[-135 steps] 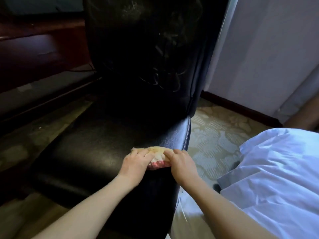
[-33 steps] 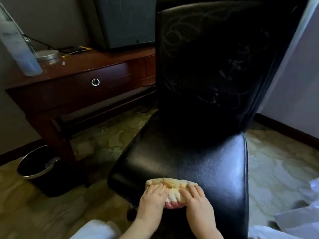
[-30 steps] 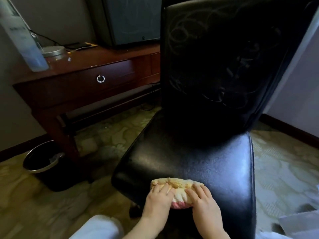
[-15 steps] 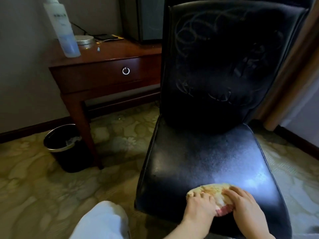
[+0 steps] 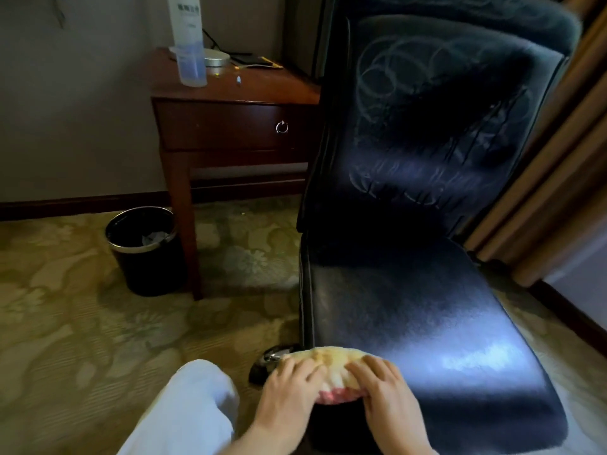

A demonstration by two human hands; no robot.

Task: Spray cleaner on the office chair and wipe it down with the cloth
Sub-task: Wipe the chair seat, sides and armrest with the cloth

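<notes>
A: Where is the cloth?
B: The bunched yellow-and-pink cloth (image 5: 331, 359) lies on the front left corner of the seat of the black leather office chair (image 5: 427, 290), right at the edge.
A: And the hands?
B: Both are on it. The left hand (image 5: 289, 392) covers its left end and the right hand (image 5: 387, 399) its right end. The fingers of each lie spread over the fabric and press it onto the seat. That part is blurred, so I cannot tell more about the fingertips.
A: The cleaner?
B: A tall clear plastic bottle with pale blue liquid (image 5: 189, 44) stands upright on the dark red wooden bench (image 5: 230, 126) left of the chair, well apart from the hands. Its top is cut off.
A: Marks on the chair?
B: Pale looping streaks cross the backrest, and the seat shines.
A: Around it?
B: A round black waste bin (image 5: 144, 251) stands on the patterned carpet (image 5: 65, 323) beside the bench leg. A pale trouser leg (image 5: 190, 412) shows at the bottom, and a brown curtain (image 5: 542, 159) hangs to the right.
</notes>
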